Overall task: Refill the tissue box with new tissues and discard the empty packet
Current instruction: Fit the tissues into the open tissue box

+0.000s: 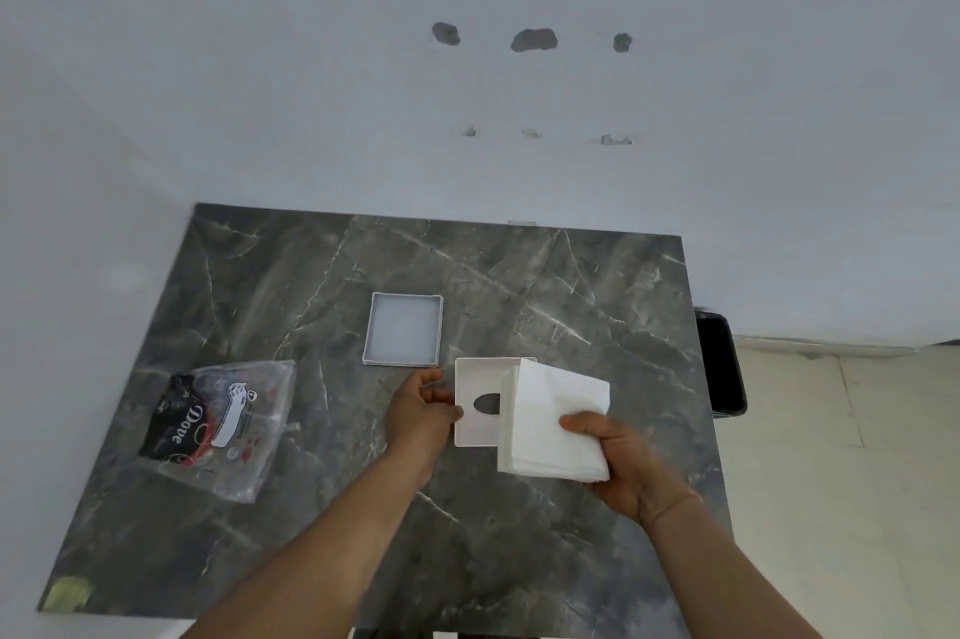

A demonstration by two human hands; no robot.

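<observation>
A white tissue box (474, 417) with an oval slot lies on the dark marble table (519, 285), its open side facing up. My left hand (422, 409) grips the box's left edge. My right hand (618, 456) holds a stack of white tissues (550, 417) tilted over the right part of the box. The box's white tray-like lid (403, 329) lies flat just behind the box. A clear plastic tissue packet (218, 423) with black and red print lies crumpled at the left of the table.
A black bin (722, 363) stands on the floor past the table's right edge. A white wall rises behind the table. A scrap of yellowish tape (67, 594) sticks to the near left corner.
</observation>
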